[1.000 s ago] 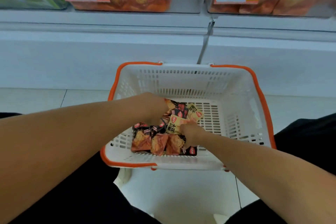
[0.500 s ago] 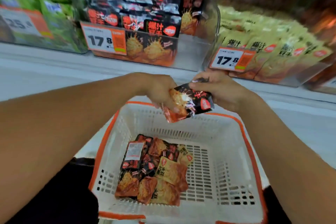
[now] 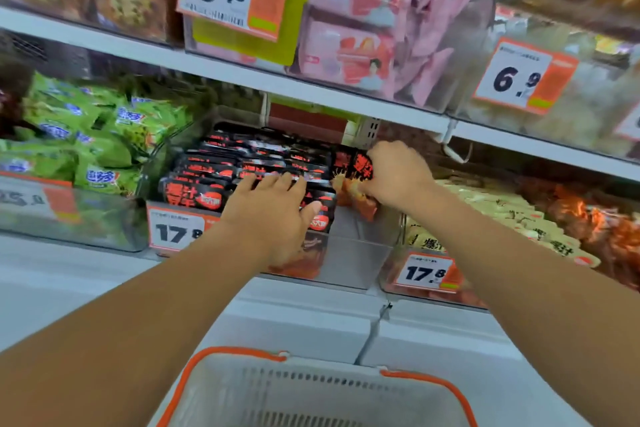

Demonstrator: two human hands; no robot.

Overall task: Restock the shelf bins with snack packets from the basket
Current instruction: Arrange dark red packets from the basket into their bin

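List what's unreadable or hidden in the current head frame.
- Basket contents: cut off by the bottom edge.
- Price tag on the black-packet bin: last digit covered by the left hand.
- Packet in the right hand: partly covered by fingers, motion-blurred.

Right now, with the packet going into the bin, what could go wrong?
The right hand pinches the black-and-red packet at the bin's right end; released early, it might drop into the bare gap instead of standing. The left hand presses the packet row flat; easing off could let it topple forward.
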